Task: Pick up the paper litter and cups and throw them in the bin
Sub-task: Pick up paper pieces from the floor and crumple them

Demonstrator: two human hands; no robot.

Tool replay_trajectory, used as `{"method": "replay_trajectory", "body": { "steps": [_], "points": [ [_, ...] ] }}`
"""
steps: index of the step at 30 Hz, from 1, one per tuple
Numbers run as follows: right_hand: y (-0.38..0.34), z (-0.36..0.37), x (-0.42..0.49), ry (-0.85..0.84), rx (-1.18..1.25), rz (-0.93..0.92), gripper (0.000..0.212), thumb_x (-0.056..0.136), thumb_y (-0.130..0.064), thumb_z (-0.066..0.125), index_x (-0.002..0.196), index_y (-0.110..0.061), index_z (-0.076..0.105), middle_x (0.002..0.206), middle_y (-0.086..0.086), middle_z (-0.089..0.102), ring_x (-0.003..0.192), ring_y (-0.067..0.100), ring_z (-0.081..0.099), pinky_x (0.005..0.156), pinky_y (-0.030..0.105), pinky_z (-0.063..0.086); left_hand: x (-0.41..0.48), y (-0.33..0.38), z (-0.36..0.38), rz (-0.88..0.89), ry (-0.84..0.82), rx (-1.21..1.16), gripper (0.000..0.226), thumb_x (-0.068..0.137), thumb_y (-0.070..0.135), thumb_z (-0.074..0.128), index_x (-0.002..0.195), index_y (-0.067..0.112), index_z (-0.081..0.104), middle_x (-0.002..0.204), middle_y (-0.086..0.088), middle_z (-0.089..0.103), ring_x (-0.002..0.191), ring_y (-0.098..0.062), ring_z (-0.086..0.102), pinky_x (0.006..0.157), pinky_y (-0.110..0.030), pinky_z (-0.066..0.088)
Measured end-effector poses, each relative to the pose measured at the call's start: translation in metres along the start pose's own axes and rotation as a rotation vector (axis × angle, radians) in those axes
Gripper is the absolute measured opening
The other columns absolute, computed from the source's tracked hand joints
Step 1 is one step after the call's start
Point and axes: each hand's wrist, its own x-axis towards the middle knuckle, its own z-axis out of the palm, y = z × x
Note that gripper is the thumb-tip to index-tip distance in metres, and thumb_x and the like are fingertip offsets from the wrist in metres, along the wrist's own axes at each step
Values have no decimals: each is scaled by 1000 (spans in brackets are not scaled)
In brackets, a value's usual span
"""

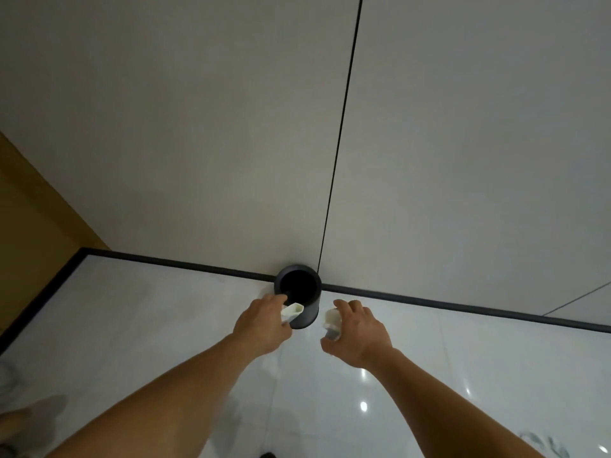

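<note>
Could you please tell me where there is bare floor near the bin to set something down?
Bare floor lies left of the bin, between the skirting and the left hand, and right of it, beyond the right hand. Directly before the bin it is crowded: both hands meet there, holding a cup and crumpled paper.

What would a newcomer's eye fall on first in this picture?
The dark round bin stands open on the glossy floor against the pale wall, at centre. The left hand holds a flattened paper cup at its near rim; the right hand grips a crumpled white piece just to the bin's right.
</note>
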Motion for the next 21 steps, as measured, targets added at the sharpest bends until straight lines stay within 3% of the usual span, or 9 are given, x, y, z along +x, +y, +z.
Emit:
{"method": "replay_trajectory", "body": {
  "steps": [5, 10, 13, 21],
  "points": [
    [10, 9, 80, -45, 51, 28, 82, 74, -62, 59, 142, -31, 27, 135, -3, 43, 115, 19, 46, 90, 32, 46, 81, -13, 4, 8, -91, 20, 57, 83, 34, 62, 135, 24, 43, 127, 1, 51, 111, -20, 52, 81, -27, 43],
    [32, 39, 185, -102, 85, 48, 80, 73, -61, 58, 140, -31, 26, 134, -3, 43, 114, 19, 46, 90, 32, 46, 181, -29, 30, -49, -160, 57, 43, 81, 35, 62, 120, 23, 52, 116, 0, 56, 100, -19, 55, 79, -32, 49],
    [52, 69, 254, -120, 95, 61, 79, 75, -59, 60, 140, -29, 26, 133, -1, 42, 115, 20, 46, 91, 33, 47, 251, -46, 65, -77, -177, 42, 44, 82, 37, 65, 122, 22, 51, 114, 0, 57, 97, -18, 56, 74, -27, 48],
    [102, 185, 400, -185, 59, 96, 78, 80, -53, 63, 143, -25, 25, 134, 5, 41, 119, 24, 44, 91, 36, 48, 395, -112, 183, -59, -247, 14, 53, 83, 29, 66, 131, 13, 50, 123, -7, 56, 111, -26, 54, 86, -35, 48]
  ]
}}
